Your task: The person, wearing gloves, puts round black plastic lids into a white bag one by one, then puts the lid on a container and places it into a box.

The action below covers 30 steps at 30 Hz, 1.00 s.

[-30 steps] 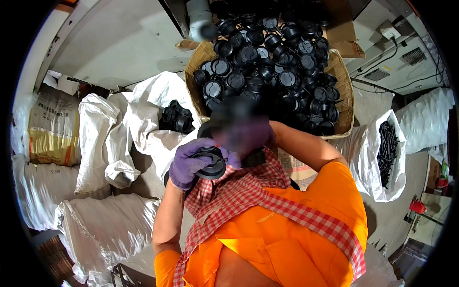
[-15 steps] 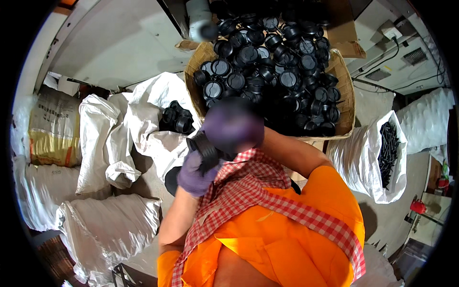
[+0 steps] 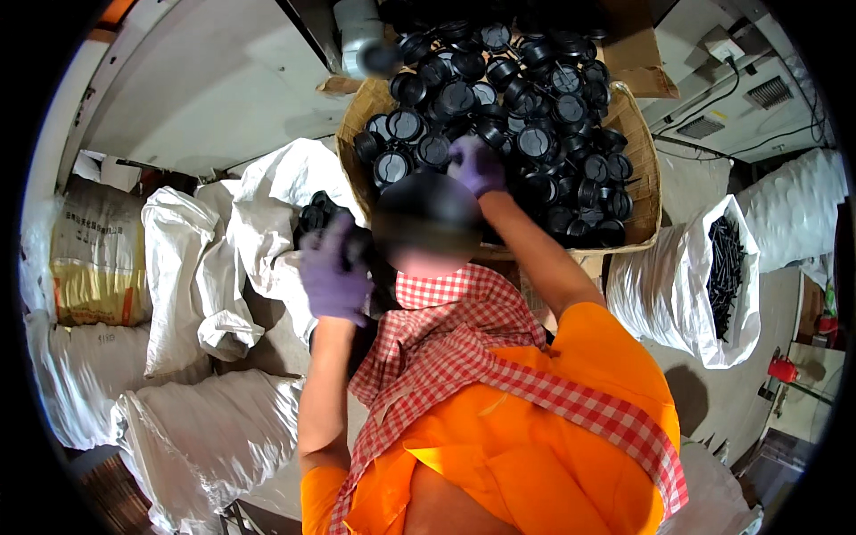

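My left hand (image 3: 334,275), in a purple glove, is beside the opening of a white sack with black plastic parts (image 3: 319,214) in it. Its fingers look spread, though motion smears them. A dark part (image 3: 358,242) shows close against these fingers; whether they touch it is unclear. My right hand (image 3: 478,167), gloved the same way, reaches over the near side of a cardboard box (image 3: 649,192) heaped with black round plastic caps (image 3: 536,141). Its fingers are bent down onto a cap among the pile, which they mostly hide. A dark blurred shape covers the area between my hands.
More white sacks (image 3: 183,267) stand and lie at the left, by a printed yellow-and-grey sack (image 3: 98,254). On the right, an open white sack (image 3: 655,285) holds black slender pieces (image 3: 727,276). A grey cylinder (image 3: 358,40) stands behind the box's left corner.
My hands were together around a ribbed black part before my chest. They have separated: the left moved left to the sack, the right went forward into the box.
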Motion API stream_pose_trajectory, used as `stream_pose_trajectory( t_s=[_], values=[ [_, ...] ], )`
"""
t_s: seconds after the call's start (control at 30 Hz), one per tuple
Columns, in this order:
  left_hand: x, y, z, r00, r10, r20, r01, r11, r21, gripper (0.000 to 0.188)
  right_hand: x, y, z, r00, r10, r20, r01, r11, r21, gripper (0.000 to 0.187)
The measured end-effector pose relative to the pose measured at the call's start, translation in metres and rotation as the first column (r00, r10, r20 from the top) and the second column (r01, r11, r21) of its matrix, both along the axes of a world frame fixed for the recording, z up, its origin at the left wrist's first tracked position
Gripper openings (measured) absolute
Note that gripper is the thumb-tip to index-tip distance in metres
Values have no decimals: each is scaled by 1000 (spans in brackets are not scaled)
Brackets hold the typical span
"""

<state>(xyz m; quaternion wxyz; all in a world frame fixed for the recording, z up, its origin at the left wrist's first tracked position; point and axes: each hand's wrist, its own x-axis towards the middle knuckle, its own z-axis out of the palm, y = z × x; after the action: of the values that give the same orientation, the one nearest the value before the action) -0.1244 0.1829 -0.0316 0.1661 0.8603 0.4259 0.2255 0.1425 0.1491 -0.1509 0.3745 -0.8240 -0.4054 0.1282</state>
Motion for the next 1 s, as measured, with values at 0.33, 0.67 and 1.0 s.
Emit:
stream_pose_trajectory(
  t_s=[0.33,0.67,1.0],
  values=[
    [-36,30,-60,999,-40,1,37,928,-370,62,88,8,-69,987,160,16,-135,877,-461,34],
    [-40,20,-61,985,-155,-77,110,905,-412,50,76,2,-40,976,104,194,-31,938,-346,33],
    [-62,12,-77,971,-115,-209,-3,870,-493,47,127,37,-20,989,-20,145,87,879,-468,44]
  ],
)
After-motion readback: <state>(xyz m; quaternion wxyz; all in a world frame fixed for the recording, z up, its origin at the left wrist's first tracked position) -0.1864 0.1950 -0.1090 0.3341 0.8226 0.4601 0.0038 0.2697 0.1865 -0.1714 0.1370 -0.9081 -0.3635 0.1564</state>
